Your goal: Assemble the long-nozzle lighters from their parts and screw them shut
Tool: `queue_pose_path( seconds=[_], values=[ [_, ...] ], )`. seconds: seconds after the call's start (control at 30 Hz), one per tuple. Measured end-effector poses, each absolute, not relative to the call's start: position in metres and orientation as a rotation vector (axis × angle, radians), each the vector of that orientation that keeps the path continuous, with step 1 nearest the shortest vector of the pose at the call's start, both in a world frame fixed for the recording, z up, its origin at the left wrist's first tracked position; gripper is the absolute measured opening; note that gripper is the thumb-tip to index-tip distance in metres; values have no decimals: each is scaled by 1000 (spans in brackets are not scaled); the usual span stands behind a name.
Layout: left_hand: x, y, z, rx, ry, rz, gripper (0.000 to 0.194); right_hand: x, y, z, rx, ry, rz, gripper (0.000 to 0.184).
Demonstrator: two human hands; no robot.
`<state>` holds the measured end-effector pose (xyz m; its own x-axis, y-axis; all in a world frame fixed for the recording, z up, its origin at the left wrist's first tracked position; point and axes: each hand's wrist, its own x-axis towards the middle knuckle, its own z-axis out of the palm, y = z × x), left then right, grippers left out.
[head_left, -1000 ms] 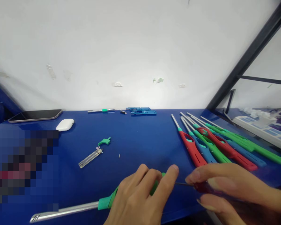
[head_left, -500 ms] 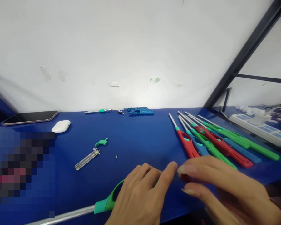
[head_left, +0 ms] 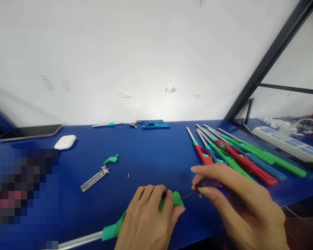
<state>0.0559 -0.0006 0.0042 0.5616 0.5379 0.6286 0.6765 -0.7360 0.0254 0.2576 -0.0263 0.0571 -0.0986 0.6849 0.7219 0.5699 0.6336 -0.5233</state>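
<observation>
My left hand (head_left: 148,217) is closed over the handle of a green long-nosed lighter (head_left: 114,227) that lies on the blue table (head_left: 151,156), its metal tube pointing left. Between the fingers of my right hand (head_left: 229,198) is a small red-handled screwdriver (head_left: 200,185), and its thin tip touches the end of the green handle. A green trigger piece (head_left: 111,159), a clear fuel tube (head_left: 94,179) and a tiny screw (head_left: 128,175) lie loose on the table beyond my left hand.
Several red, blue and green lighters (head_left: 240,156) lie side by side at the right. A phone (head_left: 28,131), a white earbud case (head_left: 65,141), a blue lighter shell (head_left: 152,124) and a metal tube (head_left: 106,124) lie by the wall. A power strip (head_left: 284,142) sits far right.
My right hand has moved left and raised the screwdriver, whose tip now meets the green handle. My left fingers have curled tighter on the handle. The view shifted slightly.
</observation>
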Motion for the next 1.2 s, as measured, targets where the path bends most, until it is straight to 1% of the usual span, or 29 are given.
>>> queue_pose_path(
  seconds=[0.03,0.13,0.23,0.3,0.43,0.53,0.6,0.67,0.73,0.87,0.93,1.0,1.1,1.2],
  values=[
    [55,-1,5,-2606,-1050,-907,41,257,-25,57,-1012,-1780,130,37],
    [52,-5,3,-2673,-1099,-839,26,255,-22,57,-988,-1802,129,35],
    [50,-9,-1,-2692,-1118,-803,37,252,-20,59,-983,-1810,143,30],
    [50,-9,-4,-2703,-1113,-808,39,251,-20,60,-988,-1814,156,31],
    [50,-8,-6,-2697,-1109,-824,39,251,-24,60,-1046,-1824,190,39],
    [51,-8,-5,-2712,-1108,-798,37,251,-23,58,-1021,-1776,295,43],
    [51,-8,-4,-2725,-1104,-794,36,250,-20,56,-941,-1739,304,41],
    [51,-9,-4,-2723,-1101,-807,39,251,-16,55,-881,-1733,243,40],
    [50,-9,-5,-2714,-1095,-812,40,252,-15,54,-885,-1743,219,38],
    [50,-8,-7,-2708,-1092,-778,38,250,-14,55,-942,-1721,394,39],
    [50,-7,-6,-2728,-1100,-770,35,248,-13,56,-882,-1669,469,36],
    [50,-7,-6,-2740,-1112,-764,33,245,-11,56,-801,-1639,456,34],
    [49,-8,-8,-2730,-1109,-741,34,244,-9,55,-799,-1722,409,35],
    [48,-9,-11,-2721,-1098,-717,33,242,-8,54,-801,-1739,500,37]
  ],
)
